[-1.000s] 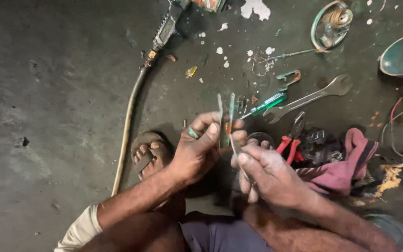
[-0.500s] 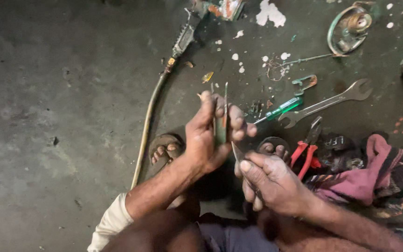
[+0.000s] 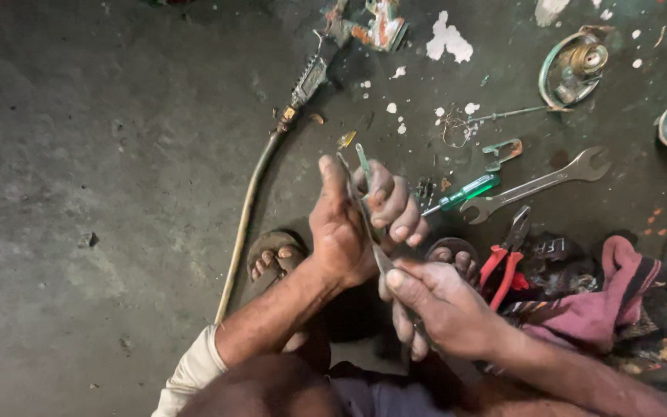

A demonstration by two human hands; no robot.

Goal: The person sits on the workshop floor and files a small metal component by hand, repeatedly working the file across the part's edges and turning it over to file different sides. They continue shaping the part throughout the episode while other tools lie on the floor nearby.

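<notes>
Crouched over a stained concrete floor (image 3: 102,193), a person pinches a thin green-handled tool (image 3: 363,161) upright in the closed left hand (image 3: 349,224), while the right hand (image 3: 438,305) grips a slim grey metal blade (image 3: 376,251) (its lower end hidden), above a green screwdriver (image 3: 465,191), spanner (image 3: 538,184) and red pliers (image 3: 503,259).

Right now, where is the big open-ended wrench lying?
In the head view, the wrench lies on the floor, right of the hands, between the green-handled screwdriver and the red-handled pliers.

No pkgs, labels, signs, screens.
</notes>
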